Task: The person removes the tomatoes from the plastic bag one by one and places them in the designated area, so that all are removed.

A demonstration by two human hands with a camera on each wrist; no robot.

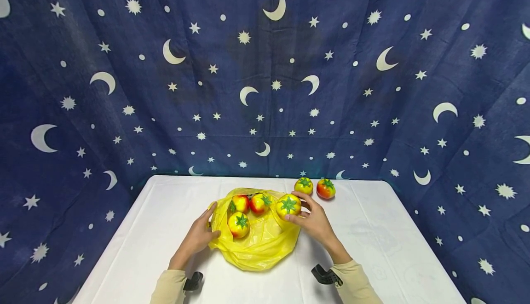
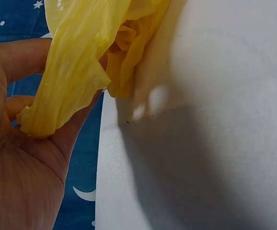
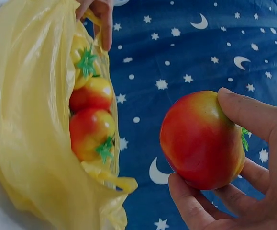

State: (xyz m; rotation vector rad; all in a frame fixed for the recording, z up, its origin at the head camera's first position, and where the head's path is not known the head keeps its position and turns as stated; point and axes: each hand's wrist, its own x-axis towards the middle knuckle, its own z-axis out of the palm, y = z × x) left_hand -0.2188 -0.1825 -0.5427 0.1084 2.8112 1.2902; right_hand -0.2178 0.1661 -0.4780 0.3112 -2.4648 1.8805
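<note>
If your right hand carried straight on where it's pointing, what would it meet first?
The tomato in the right hand leads; the yellow plastic bag looks first in line, though height above its rim is unclear.

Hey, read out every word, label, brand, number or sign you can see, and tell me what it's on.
None: I can read no lettering or numbers on the yellow bag, the fruits or the white tablecloth.
The blue backdrop shows only moons, stars and dots.
</note>
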